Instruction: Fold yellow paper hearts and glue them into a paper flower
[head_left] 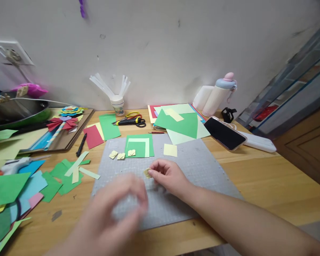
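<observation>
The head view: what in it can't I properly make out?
- Left hand: blurred in the head view, so its exact finger positions are unclear.
- Small yellow paper: partly covered in the head view by the right hand; its full shape is hidden.
- Dark pan: cut off by the head view's left edge.

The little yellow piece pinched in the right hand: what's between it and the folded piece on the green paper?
In the head view, beyond the pinched piece comes grey mat, then the lower edge of the green paper.
</observation>
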`<act>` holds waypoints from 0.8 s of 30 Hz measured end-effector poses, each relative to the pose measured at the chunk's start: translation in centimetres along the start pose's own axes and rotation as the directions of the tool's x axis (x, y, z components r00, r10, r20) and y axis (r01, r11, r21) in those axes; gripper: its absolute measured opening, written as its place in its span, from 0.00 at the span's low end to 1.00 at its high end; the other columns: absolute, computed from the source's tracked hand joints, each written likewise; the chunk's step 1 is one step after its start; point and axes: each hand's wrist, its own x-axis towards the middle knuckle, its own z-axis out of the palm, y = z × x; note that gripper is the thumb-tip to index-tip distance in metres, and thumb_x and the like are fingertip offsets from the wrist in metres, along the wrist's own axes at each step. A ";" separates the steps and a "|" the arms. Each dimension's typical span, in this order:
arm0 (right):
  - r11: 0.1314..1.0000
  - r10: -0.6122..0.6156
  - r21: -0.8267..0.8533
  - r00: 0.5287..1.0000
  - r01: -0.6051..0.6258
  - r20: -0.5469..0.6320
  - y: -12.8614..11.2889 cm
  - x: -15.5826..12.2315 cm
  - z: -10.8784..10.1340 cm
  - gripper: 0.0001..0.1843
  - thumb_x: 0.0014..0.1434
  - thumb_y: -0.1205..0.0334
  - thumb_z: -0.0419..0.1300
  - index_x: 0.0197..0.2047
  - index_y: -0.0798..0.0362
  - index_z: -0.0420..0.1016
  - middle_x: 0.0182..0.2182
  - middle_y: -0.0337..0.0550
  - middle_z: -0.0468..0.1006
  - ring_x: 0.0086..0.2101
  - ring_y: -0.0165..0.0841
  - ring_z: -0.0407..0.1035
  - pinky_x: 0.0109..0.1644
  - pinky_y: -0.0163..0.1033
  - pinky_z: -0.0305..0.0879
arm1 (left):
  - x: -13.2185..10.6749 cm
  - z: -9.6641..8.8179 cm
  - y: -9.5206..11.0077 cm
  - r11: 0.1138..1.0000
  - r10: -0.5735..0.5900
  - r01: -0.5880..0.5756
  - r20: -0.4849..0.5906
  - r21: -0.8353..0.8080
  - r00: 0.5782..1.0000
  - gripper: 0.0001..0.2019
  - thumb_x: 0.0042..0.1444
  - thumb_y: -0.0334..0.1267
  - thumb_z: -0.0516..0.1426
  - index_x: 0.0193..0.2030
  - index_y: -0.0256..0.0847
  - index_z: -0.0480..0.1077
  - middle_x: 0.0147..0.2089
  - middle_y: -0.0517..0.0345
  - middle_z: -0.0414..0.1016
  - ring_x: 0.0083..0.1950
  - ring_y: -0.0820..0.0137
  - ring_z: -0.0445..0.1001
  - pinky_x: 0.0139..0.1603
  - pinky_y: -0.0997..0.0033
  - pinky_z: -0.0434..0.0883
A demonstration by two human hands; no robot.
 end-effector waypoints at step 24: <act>0.996 -0.032 -0.083 0.999 0.033 0.016 -0.8 -1.5 0.7 0.07 0.57 0.59 0.61 0.31 0.52 0.68 0.25 0.35 0.67 0.24 0.26 0.59 0.27 0.33 0.56 | 5.7 1.5 0.9 0.979 -0.093 0.086 -0.028 -0.185 0.995 0.03 0.57 0.35 0.57 0.33 0.42 0.70 0.31 0.62 0.71 0.32 0.73 0.68 0.34 0.73 0.66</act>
